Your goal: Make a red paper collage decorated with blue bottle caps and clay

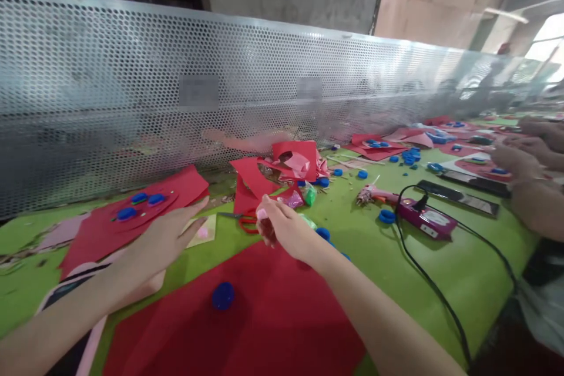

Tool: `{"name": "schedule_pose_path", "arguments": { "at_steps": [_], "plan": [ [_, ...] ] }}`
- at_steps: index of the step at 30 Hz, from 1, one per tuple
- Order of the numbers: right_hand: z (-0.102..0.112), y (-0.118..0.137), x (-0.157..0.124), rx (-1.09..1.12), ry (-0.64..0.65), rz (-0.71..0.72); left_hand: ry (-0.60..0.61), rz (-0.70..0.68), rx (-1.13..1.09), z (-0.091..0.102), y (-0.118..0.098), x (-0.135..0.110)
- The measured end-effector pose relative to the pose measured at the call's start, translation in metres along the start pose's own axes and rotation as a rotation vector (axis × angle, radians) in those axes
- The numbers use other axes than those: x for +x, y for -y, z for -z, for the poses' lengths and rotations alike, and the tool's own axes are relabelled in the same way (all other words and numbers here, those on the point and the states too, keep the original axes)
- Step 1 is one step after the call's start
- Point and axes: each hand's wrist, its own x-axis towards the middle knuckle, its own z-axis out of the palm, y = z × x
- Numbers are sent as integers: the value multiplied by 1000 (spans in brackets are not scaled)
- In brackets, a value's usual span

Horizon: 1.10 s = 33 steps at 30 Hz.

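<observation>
In the head view, the left hand (170,232) is empty and flat, fingers stretched forward, its thumb side just beside a yellow slip (210,237) that bears a pink lump (203,232). The right hand (286,226) has its fingers bunched, pinching a small pink bit (262,214) at the tips; blur hides its shape.

Below the hands, a red sheet (273,317) lies on the green table (379,282), with one blue cap (222,296) on it, left of the sheet's middle. Red-handled scissors (248,224) lie between the hands, blades pointing left. Beyond them are cut red scraps (253,179) and a green packet (310,195).

At the left, another red sheet carries three blue caps (155,198). To the right lie a magenta glue gun (425,218) with a black cord (425,270) and, behind it, a dark phone (458,198). Another person's hands (517,155) are at the far right, blurred. A perforated metal screen (264,70) stands along the table's back edge.
</observation>
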Motion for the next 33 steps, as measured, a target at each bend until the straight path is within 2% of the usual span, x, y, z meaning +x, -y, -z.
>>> {"name": "schedule_pose_path", "arguments": {
  "at_steps": [4,6,8,11,14,16,19,21,23,25,28,30,33],
  "plan": [
    [-7,9,-8,151,186,-23,62,-91,115,21,-46,-24],
    [-11,12,-12,235,237,-16,-99,-337,259,24,-68,-36],
    [-16,13,-15,321,248,-6,-191,-473,334,22,-84,-42],
    [-21,11,-18,423,244,9,-217,-534,308,17,-94,-45],
    [-21,10,-19,468,270,8,-226,-568,296,15,-95,-47],
    [-17,12,-21,488,335,-11,-211,-522,279,16,-93,-49],
    [-11,17,-23,551,456,-85,-186,-229,138,22,-91,-52],
    [-11,19,-24,577,426,-172,-189,-6,0,26,-91,-52],
    [-16,20,-24,583,346,-280,-192,122,-144,27,-93,-53],
    [-25,21,-25,624,350,-373,-199,166,-258,23,-97,-56],
    [-38,23,-32,736,476,-384,-229,160,-331,16,-106,-63],
    [-43,22,-38,747,471,-322,-246,177,-389,14,-112,-70],
    [-44,15,-49,646,355,-143,-239,239,-496,17,-122,-82]
  ]
}}
